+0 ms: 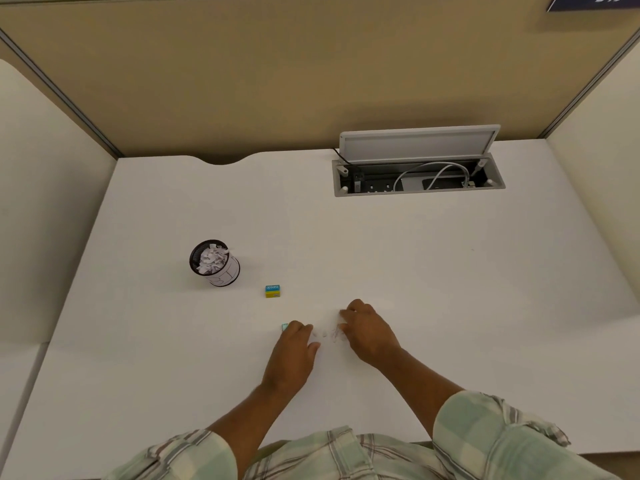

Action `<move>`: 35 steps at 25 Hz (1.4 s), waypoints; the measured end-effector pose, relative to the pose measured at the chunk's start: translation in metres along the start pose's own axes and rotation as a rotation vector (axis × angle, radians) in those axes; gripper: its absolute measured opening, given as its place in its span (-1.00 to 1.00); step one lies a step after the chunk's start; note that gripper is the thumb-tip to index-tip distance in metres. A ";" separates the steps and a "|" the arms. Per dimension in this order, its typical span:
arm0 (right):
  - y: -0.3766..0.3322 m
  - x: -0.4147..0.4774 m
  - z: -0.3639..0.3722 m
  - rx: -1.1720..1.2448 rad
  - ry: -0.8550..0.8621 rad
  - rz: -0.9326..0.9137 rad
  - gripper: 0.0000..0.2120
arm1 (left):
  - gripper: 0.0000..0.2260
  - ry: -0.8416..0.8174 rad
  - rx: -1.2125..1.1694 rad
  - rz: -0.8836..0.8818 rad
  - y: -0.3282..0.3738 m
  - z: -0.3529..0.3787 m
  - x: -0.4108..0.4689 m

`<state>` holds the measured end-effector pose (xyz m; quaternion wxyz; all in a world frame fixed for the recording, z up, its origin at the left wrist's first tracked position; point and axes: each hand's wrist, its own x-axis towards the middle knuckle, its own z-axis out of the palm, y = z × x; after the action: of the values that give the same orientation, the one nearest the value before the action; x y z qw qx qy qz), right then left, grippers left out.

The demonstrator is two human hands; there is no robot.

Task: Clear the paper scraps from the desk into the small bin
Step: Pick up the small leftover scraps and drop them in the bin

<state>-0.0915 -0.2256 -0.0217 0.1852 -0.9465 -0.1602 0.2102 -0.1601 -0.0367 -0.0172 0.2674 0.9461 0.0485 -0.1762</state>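
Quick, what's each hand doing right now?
Left hand: curled on the desk, grip cannot be told.
Right hand: fingers down on faint paper scraps, grip cannot be told.

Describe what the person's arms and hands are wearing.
Both hands, left and right, are bare: no gloves, rings or watch visible. The forearms are uncovered. Short, loose sleeves in a pale green and white plaid with brownish lines end near the elbows.

White desk; black mesh bin
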 end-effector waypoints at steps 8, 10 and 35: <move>0.026 -0.020 -0.005 0.117 -0.106 0.258 -0.26 | -0.52 0.001 -0.172 -0.181 0.036 0.018 0.025; 0.017 -0.015 0.001 0.184 -0.105 0.236 -0.36 | -0.54 -0.010 -0.164 -0.162 0.040 0.020 0.029; 0.012 -0.006 -0.005 0.739 0.005 0.558 -0.85 | -0.80 -0.029 -0.230 -0.113 0.023 0.004 0.028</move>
<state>-0.0917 -0.2397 -0.0198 0.4467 -0.8245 0.1867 0.2928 -0.1310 -0.0581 -0.0193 0.3644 0.9023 0.1177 -0.1979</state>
